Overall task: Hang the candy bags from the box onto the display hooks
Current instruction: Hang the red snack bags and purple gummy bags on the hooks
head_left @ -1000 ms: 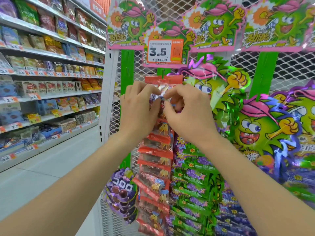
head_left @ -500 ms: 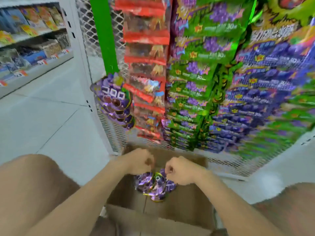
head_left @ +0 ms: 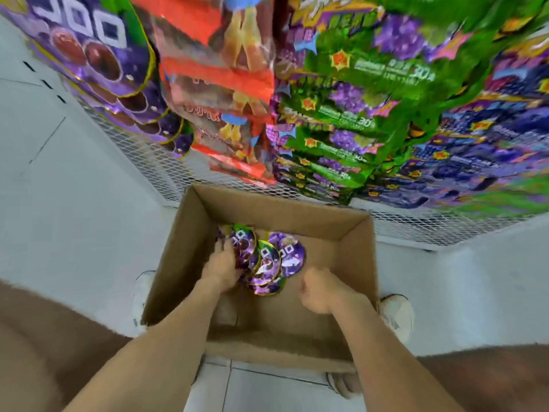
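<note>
Purple candy bags (head_left: 269,263) in left hand (head_left: 221,264)

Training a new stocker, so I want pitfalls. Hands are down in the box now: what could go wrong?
The left hand seems to grip several overlapping purple bags at once; some may slip out on the lift. The box sits right under the hanging red bags, so rising arms could bump them loose.

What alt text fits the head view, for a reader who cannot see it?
A person's left hand grips round purple candy bags in an open cardboard box on the floor; the right hand is curled beside them, holding nothing visible. Hanging bags fill a mesh rack above.
</note>
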Tool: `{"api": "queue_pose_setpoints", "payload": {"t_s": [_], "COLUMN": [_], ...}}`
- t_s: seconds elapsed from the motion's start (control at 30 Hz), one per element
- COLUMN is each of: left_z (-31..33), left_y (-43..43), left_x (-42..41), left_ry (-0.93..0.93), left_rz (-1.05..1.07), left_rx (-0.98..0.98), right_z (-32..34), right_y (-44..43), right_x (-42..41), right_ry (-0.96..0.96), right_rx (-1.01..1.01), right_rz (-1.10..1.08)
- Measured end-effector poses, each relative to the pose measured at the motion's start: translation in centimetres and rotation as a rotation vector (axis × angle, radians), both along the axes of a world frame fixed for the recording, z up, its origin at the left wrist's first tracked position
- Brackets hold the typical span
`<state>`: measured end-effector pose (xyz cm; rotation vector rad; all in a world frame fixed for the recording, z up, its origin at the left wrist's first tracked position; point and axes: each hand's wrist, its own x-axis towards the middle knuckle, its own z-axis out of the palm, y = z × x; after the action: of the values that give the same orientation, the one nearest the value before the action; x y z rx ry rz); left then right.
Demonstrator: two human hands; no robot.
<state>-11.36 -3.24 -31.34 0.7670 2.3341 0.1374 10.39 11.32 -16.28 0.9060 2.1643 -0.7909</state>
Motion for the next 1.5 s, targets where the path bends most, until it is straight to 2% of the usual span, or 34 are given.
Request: {"api": "queue_pose_setpoints", "payload": {"t_s": [0.13, 0.23, 0.33, 0.53, 0.7, 0.83, 0.9, 0.97, 1.03, 1.1, 1.17, 1.33, 1.4, 1.47, 1.5], "left_z": [1.3, 3.5, 5.1, 7.7, 12.9, 18.8, 22.3, 26.1, 29.8, 33.9, 38.3, 47.4, 49.7, 50.4, 50.3], "left_y": [1.2, 2.1, 2.2, 0.5, -0.9, -2.0, -2.7, -3.6, -4.4, -4.9, -5.3, -6.6, -7.2, -7.7, -7.9], "left_x": [1.3, 2.3, 2.9, 3.2, 1.3, -0.6, -1.6, -2.9, -4.1, -4.8, -5.3, -6.9, -7.4, -8.3, -9.0], "left_ry": [0.040, 0.180, 0.155, 0.267, 0.238, 0.313, 0.344, 0.317, 0.244, 0.166, 0.113, -0.088, -0.235, -0.358, -0.350], "left_rz": [0.029, -0.095, -0.167, -0.411, -0.390, -0.519, -0.603, -0.589, -0.546, -0.547, -0.559, -0.535, -0.481, -0.394, -0.345], "left_rx": [0.011, -0.056, -0.087, -0.092, 0.030, 0.195, 0.322, 0.455, 0.601, 0.741, 0.849, 0.911, 0.976, 1.050, 1.069], "right_z": [-2.7, -2.7, -2.4, -1.2, 2.1, 6.3, 8.1, 10.1, 12.3, 15.2, 18.4, 26.3, 28.3, 29.5, 29.8], "right_y": [-0.5, -1.3, -2.1, -3.9, -7.1, -8.5, -8.3, -8.0, -7.6, -7.2, -6.7, -7.1, -7.9, -8.2, -8.3], "right_x": [-1.7, -2.4, -2.9, -3.9, -5.4, -6.8, -7.2, -7.5, -7.8, -8.6, -9.6, -11.8, -12.4, -13.2, -13.5], "right_ry": [0.027, 0.028, 0.034, 0.004, 0.166, 0.317, 0.346, 0.401, 0.432, 0.517, 0.611, 0.717, 0.764, 0.866, 0.932], "right_rx": [-0.030, -0.063, -0.093, -0.024, 0.044, -0.008, -0.183, -0.469, -0.696, -0.840, -0.912, -1.036, -1.001, -0.814, -0.727], "right_rz": [-0.059, -0.110, -0.176, -0.362, -0.771, -1.178, -1.382, -1.488, -1.455, -1.393, -1.315, -1.080, -0.947, -0.866, -0.846]}}
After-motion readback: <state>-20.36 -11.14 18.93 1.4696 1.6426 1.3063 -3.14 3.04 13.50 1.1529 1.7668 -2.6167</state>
